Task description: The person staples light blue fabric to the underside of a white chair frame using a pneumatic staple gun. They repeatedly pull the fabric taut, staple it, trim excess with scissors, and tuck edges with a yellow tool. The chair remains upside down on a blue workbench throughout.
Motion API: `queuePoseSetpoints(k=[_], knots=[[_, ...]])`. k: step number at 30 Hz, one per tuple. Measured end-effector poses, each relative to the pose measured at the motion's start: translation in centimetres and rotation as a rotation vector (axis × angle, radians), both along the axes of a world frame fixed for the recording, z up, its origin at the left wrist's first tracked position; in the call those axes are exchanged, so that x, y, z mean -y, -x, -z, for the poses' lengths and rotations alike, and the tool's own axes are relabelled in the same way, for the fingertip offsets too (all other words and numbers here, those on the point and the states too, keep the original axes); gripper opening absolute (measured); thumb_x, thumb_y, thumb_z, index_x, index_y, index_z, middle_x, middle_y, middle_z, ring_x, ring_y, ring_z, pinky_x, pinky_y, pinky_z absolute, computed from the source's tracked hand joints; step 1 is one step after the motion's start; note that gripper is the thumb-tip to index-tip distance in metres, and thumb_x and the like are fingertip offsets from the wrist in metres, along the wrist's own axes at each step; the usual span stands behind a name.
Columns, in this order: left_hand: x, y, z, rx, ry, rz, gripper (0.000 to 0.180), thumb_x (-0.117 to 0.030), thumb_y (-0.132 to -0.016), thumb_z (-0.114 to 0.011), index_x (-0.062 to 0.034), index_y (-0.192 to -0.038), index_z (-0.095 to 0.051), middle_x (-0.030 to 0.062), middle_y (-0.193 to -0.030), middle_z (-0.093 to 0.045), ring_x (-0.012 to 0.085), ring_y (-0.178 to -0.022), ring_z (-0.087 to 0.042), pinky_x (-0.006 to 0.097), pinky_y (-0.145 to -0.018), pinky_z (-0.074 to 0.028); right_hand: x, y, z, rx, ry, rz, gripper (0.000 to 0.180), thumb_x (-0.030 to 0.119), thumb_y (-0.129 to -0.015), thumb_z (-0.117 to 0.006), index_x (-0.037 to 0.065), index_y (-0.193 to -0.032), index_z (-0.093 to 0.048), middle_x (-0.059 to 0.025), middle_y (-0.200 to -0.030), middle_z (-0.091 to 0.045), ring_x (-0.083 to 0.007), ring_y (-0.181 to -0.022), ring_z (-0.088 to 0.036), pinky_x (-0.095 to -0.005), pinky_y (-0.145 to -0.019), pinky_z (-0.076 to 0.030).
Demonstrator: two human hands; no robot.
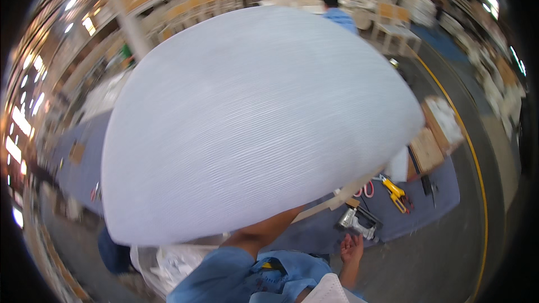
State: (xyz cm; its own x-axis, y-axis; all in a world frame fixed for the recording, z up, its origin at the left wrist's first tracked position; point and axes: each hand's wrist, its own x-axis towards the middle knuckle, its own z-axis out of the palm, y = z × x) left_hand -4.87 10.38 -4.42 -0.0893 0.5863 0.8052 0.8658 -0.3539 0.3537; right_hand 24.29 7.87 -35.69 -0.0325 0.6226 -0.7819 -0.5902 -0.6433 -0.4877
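Apparently steadied white panel (252, 123), couldn't tell left fingers, held right fingers (347, 241) spread by staple gun (352, 220) near bench (443, 188) edge, probably needed both hands next.

Furniture workshop, identifiable by rows of pale chairs (394, 29) and silver staple gun (355, 221) at near edge of worktable (424, 219).

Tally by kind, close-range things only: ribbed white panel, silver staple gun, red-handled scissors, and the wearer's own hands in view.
Ribbed white panel: 1
Silver staple gun: 1
Red-handled scissors: 1
Hands: 1, right hand; left hidden
Total: 4
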Motion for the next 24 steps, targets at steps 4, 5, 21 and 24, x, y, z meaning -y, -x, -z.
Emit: queuePoseSetpoints(k=[4,5,21,24], knots=[[0.6,0.1,-0.7,0.068,0.016,-0.012,0.025,-0.008,-0.093,-0.068,-0.0044,-0.117,-0.072,0.0132,-0.114,-0.073,0.0261,-0.101,-0.071,0.036,-0.089,-0.054,-4.3,0.4,2.9,-0.170,0.025,0.154,0.056,0.050,-0.084,-0.077,0.008,-0.114,-0.056,-0.0045,-0.078,-0.057,-0.0159,-0.065,-0.056,-0.0279,-0.059,-0.048],[0.7,-0.3,-0.8,0.077,0.016,0.003,0.025,-0.008,-0.093,-0.068,-0.0043,-0.118,-0.072,0.0132,-0.114,-0.073,0.0261,-0.101,-0.071,0.036,-0.089,-0.054,-5.2,-0.7,5.1,-0.216,-0.029,-0.002,0.063,0.049,-0.081,-0.081,0.010,-0.121,-0.054,-0.0043,-0.078,-0.055,-0.0138,-0.059,-0.049,-0.0277,-0.052,-0.041],[0.6,-1.2,-0.8,0.179,0.044,0.053,0.025,-0.007,-0.095,-0.066,-0.0028,-0.119,-0.071,0.0136,-0.116,-0.072,0.0273,-0.102,-0.070,0.038,-0.090,-0.054,3.4,1.4,-10.4,-0.864,-0.410,-0.433,0.050,0.041,-0.100,-0.053,0.018,-0.144,-0.048,-0.0103,-0.136,-0.058,-0.0286,-0.124,-0.059,-0.0451,-0.084,-0.060],[0.4,-1.9,-0.9,0.186,0.049,0.082,0.025,-0.006,-0.095,-0.066,-0.0025,-0.119,-0.071,0.0137,-0.117,-0.072,0.0275,-0.103,-0.070,0.038,-0.090,-0.054,5.2,1.6,-8.7,-0.798,-0.462,-0.421,0.054,0.050,-0.095,-0.062,0.029,-0.142,-0.050,-0.0081,-0.141,-0.054,-0.0247,-0.132,-0.052,-0.0486,-0.096,-0.055]])
